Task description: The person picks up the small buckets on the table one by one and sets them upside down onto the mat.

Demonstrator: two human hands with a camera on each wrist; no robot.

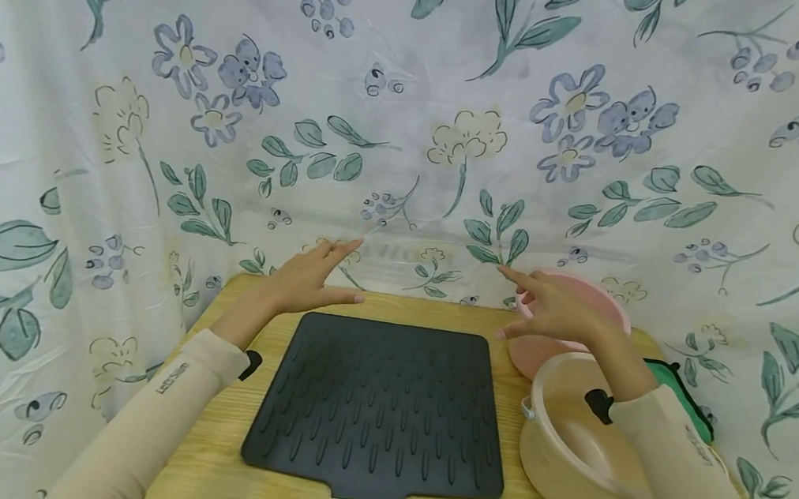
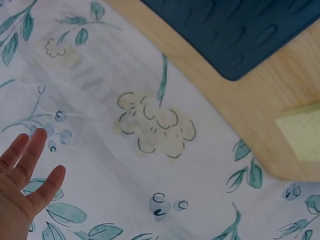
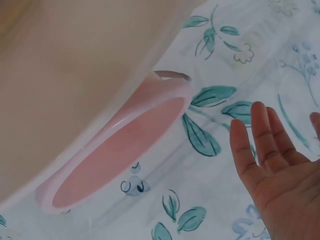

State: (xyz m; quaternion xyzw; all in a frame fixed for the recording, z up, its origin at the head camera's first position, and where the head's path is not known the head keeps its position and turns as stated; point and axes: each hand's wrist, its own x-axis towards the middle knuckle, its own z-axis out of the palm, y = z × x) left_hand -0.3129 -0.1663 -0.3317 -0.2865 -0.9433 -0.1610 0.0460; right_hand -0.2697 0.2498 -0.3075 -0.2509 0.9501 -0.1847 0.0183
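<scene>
Mat (image 1: 378, 414): black, flat on the bench (image 1: 213, 423), lower than the left hand (image 1: 307, 279) and right hand (image 1: 554, 307) and sitting in the space between them, on the person's side. Rows of raised ridges on it, plus a tab on the edge furthest from the hands.
Left hand: up in the air past the mat's far left corner, fingers pretty much straight, thumb out wide. Nothing in it.
Right hand: also up, across from the left one, fingers loosely stretched and thumb apart from them. Nothing in this one either, and the wrist cam shows a gap to the pink tub (image 1: 536, 356).
Pink tub: just beyond and below the right hand, partly covered by it in the head view.
Beige bucket (image 1: 548, 461): closer to the person than the right hand, under that forearm, mouth up. Overlaps the pink tub from above, can't tell if they touch.
Green thing (image 1: 675, 396): dark edge, out past the right wrist, mostly hidden so no clue what it is.
Yellow block (image 2: 302, 130): on the bench near a mat corner, only in the left wrist view, cut off by the frame.
Cloth (image 1: 467, 129): white, leaves and flowers, hanging behind both hands.
Sleeves (image 1: 164, 411): cream, dark tab at each wrist.
</scene>
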